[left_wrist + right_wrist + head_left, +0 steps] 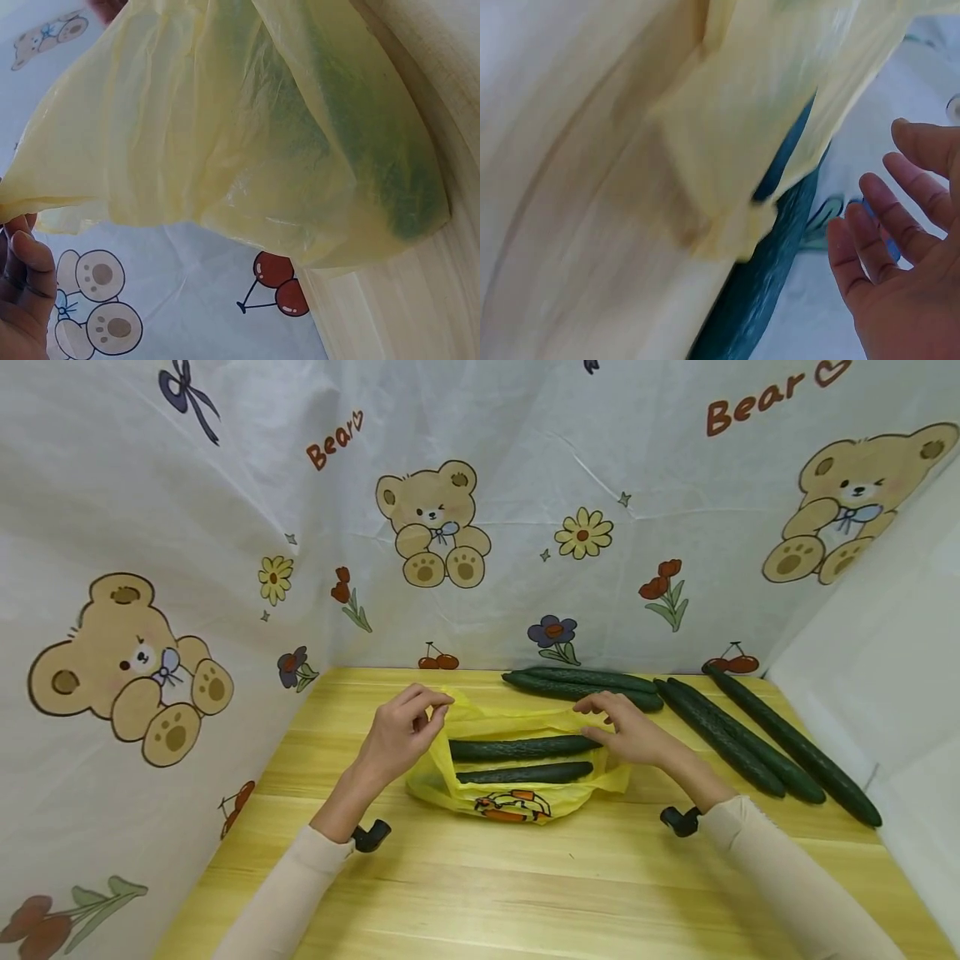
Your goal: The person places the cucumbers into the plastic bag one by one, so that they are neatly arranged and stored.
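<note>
A thin yellow plastic bag [427, 785] with a cartoon print lies on the table, its mouth held up and spread. Two dark green cucumbers [525, 748] lie side by side inside it and show as green shapes through the film in the left wrist view. At the bag's left rim, my left hand [401, 732] pinches the film between thumb and fingers; the left wrist view shows the plastic [52, 202] drawn taut from those fingertips. My right hand [907, 247] is beside the bag's right side with fingers apart and relaxed, nothing between them.
Two cucumbers [585, 683] lie along the table's back edge. To the right, a pair [731, 735] and a single cucumber [798, 745] lie slanted. A bear-print sheet [510, 593] rises behind and left of the wooden table [510, 893]; a white wall [900, 693] bounds the right.
</note>
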Demonstrator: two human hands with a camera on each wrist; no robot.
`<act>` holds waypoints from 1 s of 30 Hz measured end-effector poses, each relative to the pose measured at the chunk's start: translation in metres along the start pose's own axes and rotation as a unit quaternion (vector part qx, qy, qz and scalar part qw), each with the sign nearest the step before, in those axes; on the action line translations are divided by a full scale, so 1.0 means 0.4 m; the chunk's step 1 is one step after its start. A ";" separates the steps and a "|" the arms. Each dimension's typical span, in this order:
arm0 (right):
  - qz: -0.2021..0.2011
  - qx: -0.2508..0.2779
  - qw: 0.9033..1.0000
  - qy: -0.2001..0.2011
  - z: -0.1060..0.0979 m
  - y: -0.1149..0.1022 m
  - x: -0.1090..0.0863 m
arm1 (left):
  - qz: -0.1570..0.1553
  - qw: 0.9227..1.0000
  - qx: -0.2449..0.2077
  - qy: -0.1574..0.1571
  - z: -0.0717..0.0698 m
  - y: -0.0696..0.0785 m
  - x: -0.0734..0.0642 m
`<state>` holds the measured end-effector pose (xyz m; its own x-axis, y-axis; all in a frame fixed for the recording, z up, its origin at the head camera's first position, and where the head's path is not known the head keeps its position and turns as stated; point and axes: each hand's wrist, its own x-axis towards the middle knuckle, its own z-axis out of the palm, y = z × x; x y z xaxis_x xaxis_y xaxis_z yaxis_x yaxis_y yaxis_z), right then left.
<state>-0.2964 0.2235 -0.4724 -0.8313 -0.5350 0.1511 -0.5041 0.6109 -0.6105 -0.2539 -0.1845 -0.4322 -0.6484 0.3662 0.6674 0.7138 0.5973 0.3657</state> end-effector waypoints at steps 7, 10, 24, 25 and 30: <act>0.042 0.035 0.998 0.019 -0.041 0.071 -0.027 | -0.003 1.000 0.004 0.001 0.003 -0.001 -0.002; 0.064 0.038 0.997 0.024 -0.052 0.098 -0.034 | -0.004 1.000 -0.001 -0.002 0.005 0.000 -0.003; 0.110 -0.060 0.988 0.091 -0.066 0.224 0.013 | -0.011 1.000 0.003 -0.001 0.011 -0.011 -0.001; 0.112 -0.068 0.988 0.087 -0.067 0.229 0.019 | -0.011 1.000 0.001 -0.001 0.013 -0.011 -0.001; 0.150 -0.091 0.982 0.064 -0.072 0.258 0.032 | -0.012 1.000 -0.004 0.000 0.019 -0.011 -0.004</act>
<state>-0.3658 0.2966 -0.5110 -0.9657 -0.2438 0.0892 -0.2553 0.8301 -0.4957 -0.2581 -0.1822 -0.4399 -0.6653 0.3510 0.6589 0.6999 0.6005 0.3868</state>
